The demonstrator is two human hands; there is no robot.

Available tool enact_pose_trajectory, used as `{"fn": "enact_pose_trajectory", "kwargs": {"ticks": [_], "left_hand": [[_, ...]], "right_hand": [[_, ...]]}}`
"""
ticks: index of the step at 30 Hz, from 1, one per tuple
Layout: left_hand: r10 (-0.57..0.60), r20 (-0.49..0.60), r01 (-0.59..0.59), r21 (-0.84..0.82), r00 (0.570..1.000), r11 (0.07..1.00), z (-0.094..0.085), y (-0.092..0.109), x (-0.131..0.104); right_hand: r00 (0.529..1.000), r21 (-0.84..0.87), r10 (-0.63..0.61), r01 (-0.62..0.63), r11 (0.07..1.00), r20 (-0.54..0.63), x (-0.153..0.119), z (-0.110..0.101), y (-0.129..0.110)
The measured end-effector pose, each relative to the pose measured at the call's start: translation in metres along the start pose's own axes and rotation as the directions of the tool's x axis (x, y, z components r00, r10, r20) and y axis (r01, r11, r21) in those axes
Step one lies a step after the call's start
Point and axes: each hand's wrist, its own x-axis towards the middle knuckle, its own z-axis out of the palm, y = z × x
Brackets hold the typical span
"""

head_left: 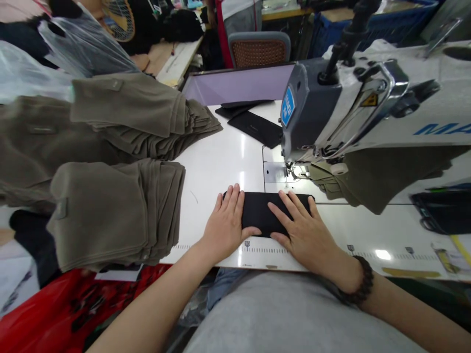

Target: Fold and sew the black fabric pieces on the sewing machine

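A folded black fabric piece (260,208) lies flat on the white sewing table (217,169), near its front edge. My left hand (228,220) rests flat on the left end of the piece, fingers stretched out. Spread fingers of my right hand (303,225) press on its right part; a beaded bracelet circles that wrist. Just beyond the cloth is the needle area of the sewing machine (312,98). More black pieces (255,126) lie behind, left of the machine head.
Stacks of olive-brown fabric (117,211) cover the left side. Other olive pieces (390,171) lie under the machine arm. A black item (441,211) is at the right. Behind the table stand a chair (259,49), a person in part, and a blue crate (386,27).
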Motion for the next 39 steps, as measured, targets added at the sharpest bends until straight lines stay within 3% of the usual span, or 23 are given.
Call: {"fn": "enact_pose_trajectory", "kwargs": {"ticks": [3, 6, 9, 12, 14, 16, 19, 23, 28, 39], "left_hand": [[-0.029, 0.007, 0.028, 0.034, 1.000, 0.999, -0.001, -0.011, -0.007], [-0.047, -0.058, 0.053, 0.104, 0.997, 0.993, -0.010, -0.023, 0.002], [0.028, -0.117, -0.012, 0.138, 0.993, 0.990, -0.022, -0.033, 0.035], [0.231, 0.044, -0.234, 0.057, 0.972, 0.971, -0.027, -0.033, 0.078], [0.251, 0.074, -0.252, 0.010, 0.965, 0.968, -0.023, -0.027, 0.102], [0.211, 0.038, -0.211, -0.012, 0.977, 0.977, -0.017, -0.016, 0.116], [0.164, -0.019, -0.164, 0.000, 0.986, 0.986, -0.009, -0.002, 0.121], [0.163, -0.065, -0.162, 0.020, 0.984, 0.987, -0.009, 0.007, 0.119], [0.288, 0.007, -0.288, -0.046, 0.958, 0.957, -0.014, 0.012, 0.122], [0.240, 0.014, -0.237, -0.101, 0.971, 0.966, -0.013, 0.014, 0.130]], "right_hand": [[0.999, 0.000, -0.032, 0.032, 0.999, -0.028, -0.008, 0.000, 0.009], [0.994, 0.000, -0.066, 0.067, 0.998, -0.091, -0.015, -0.006, 0.023], [0.986, 0.004, -0.122, 0.124, 0.992, -0.112, -0.011, -0.019, 0.039], [0.966, 0.040, -0.253, 0.255, 0.966, -0.047, 0.005, -0.030, 0.053], [0.936, 0.062, -0.352, 0.352, 0.934, -0.012, 0.018, -0.031, 0.061], [0.913, 0.062, -0.407, 0.409, 0.911, -0.036, 0.026, -0.027, 0.069], [0.916, 0.059, -0.387, 0.394, 0.917, -0.103, 0.030, -0.019, 0.077], [0.944, 0.061, -0.311, 0.319, 0.946, -0.105, 0.028, -0.015, 0.081], [0.962, 0.045, -0.255, 0.260, 0.965, -0.092, 0.031, -0.016, 0.083], [0.976, 0.023, -0.185, 0.189, 0.982, -0.114, 0.036, -0.017, 0.084]]}}
